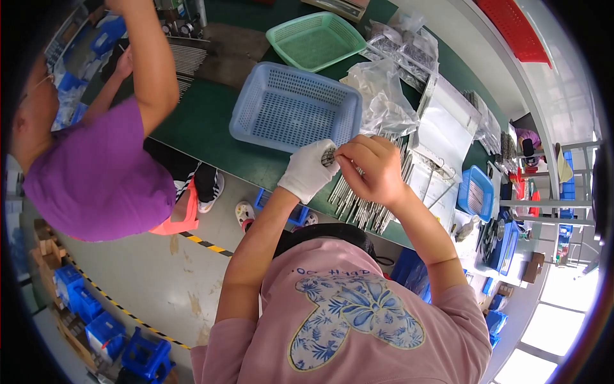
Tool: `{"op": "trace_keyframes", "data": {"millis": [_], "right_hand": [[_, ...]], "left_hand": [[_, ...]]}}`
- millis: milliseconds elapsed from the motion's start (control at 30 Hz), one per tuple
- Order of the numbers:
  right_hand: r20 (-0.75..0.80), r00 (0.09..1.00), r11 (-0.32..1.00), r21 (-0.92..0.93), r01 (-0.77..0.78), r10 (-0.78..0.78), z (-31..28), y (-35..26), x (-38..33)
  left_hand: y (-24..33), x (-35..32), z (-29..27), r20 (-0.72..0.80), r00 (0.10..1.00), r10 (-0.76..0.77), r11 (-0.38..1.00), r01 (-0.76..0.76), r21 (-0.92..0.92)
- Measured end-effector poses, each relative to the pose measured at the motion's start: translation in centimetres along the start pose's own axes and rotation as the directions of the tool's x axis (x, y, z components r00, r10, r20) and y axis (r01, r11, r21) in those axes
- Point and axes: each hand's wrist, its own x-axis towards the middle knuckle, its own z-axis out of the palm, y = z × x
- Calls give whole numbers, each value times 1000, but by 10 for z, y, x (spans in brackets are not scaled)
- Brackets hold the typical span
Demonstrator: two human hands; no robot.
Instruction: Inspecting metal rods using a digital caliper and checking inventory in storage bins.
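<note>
My left hand (308,169) gloved white, fingers curled closed, my right hand (373,168) bare, fingers pinched against the left's, both forearms raised, wrists close together

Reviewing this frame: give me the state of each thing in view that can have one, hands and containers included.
Left hand: in a white glove, gripping a bundle of metal rods end-on.
Right hand: bare, fingertips pinching at the bundle's end.
Loose metal rods: lying flat on the green table.
Blue basket: upright, empty.
Green basket: upright, empty.
Clear plastic bag: crumpled, lying beside the blue basket.
</note>
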Motion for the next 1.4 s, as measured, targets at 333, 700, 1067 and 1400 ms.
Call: {"op": "trace_keyframes", "data": {"millis": [333, 700, 1067, 1400], "right_hand": [[40, 998, 998, -31, 53, -52, 4, 2, 0], [12, 1000, 999, -35, 5, -5, 4, 6, 0], [18, 1000, 1000, -8, -19, 19, 4, 3, -1], [2, 1000, 1000, -29, -2, 2, -5, 2, 8]], "left_hand": [[-5, 0, 2, -21, 999, 49, 998, -49, -36], [-3, 2, 5, -37, 998, 51, 999, -52, -11], [-9, 3, 8, -27, 996, 80, 996, -79, 35], [-42, 2, 20, -91, 993, 73, 996, -76, -36]]}}
